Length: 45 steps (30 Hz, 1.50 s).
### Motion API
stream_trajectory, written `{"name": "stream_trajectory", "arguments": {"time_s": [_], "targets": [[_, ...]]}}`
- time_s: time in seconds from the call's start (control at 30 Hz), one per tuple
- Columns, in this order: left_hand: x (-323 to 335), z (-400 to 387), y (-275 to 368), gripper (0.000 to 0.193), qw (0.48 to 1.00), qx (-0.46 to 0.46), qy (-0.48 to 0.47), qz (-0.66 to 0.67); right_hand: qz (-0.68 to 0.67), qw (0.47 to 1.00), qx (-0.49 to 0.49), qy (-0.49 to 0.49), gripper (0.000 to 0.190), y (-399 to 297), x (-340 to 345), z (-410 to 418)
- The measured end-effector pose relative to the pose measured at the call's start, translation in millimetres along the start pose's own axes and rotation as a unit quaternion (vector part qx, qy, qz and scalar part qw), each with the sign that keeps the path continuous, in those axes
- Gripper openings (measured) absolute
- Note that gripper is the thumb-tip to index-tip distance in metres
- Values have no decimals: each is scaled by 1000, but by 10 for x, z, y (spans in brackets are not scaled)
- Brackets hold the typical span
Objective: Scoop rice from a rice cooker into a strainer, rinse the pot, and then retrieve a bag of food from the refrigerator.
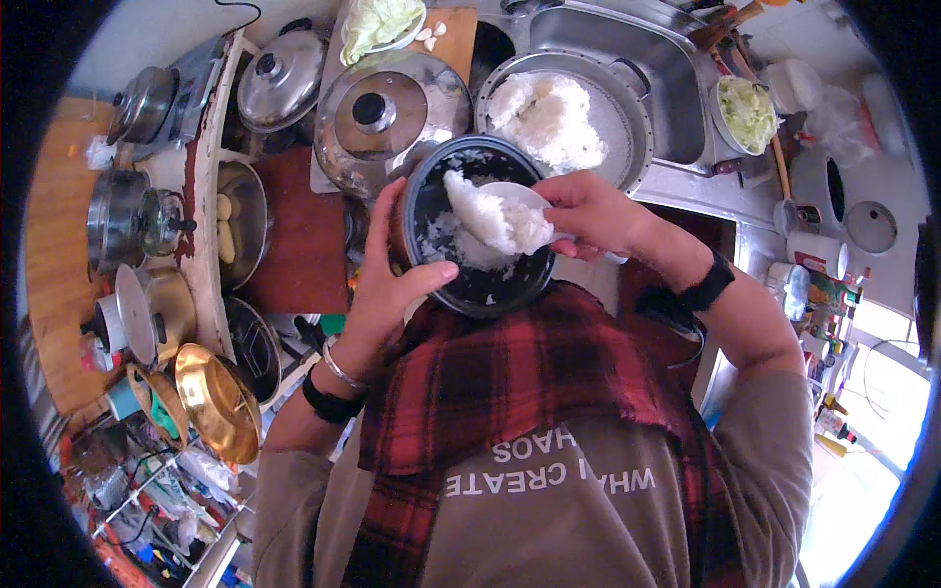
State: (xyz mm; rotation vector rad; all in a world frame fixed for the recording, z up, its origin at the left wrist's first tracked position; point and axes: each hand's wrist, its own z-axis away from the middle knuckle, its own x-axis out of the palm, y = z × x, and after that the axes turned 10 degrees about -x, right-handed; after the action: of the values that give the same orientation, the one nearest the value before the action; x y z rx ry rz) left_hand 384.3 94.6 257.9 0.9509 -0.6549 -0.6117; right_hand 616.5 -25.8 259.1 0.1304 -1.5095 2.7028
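Observation:
My left hand [390, 272] grips the side of a dark cooking pot [481, 294], thumb over its rim, and tilts it towards me. In my right hand [595, 217] is a pale rice paddle [518, 192], its handle hidden by my fingers. A clump of white cooked rice [485, 220] lies on the paddle, above the pot's mouth. More rice clings to the dark inner wall and bottom. Just beyond the pot, a large heap of rice [548, 121] sits in a round metal steamer tray [625, 147] with a perforated bottom.
A big lidded pot [393, 121] stands left of the steamer tray. Behind it are a bowl of cabbage leaves [382, 29] and garlic cloves [430, 35]. The steel sink [625, 44] lies beyond the tray. At right are a bowl of shredded cabbage [746, 114] and a knife handle [728, 167].

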Motion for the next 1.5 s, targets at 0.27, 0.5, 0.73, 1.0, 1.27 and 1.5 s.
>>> {"name": "stream_trajectory", "arguments": {"time_s": [0.27, 0.5, 0.73, 1.0, 1.27, 1.5], "targets": [[-45, -1, -54, 89, 993, -68, 15, 96, -31, 988, -32, 147, 28, 77, -629, 276], [-20, 118, -39, 89, 988, -89, 46, 115, 515, 792, -179, 275, 29, 822, -792, -59], [-22, 154, -30, 87, 988, -93, 56, 106, 471, 804, -136, 337, 31, 748, -605, 143], [-11, 163, -4, 87, 988, -86, 55, 119, 506, 819, -134, 233, 39, 768, -460, -47], [-105, 210, 2, 88, 989, -40, 63, 129, 170, 943, -152, 243, 32, 235, -451, 404], [-25, 198, 32, 96, 994, -4, 58, 93, 470, 854, -200, 97, 45, -335, 289, 265]]}}
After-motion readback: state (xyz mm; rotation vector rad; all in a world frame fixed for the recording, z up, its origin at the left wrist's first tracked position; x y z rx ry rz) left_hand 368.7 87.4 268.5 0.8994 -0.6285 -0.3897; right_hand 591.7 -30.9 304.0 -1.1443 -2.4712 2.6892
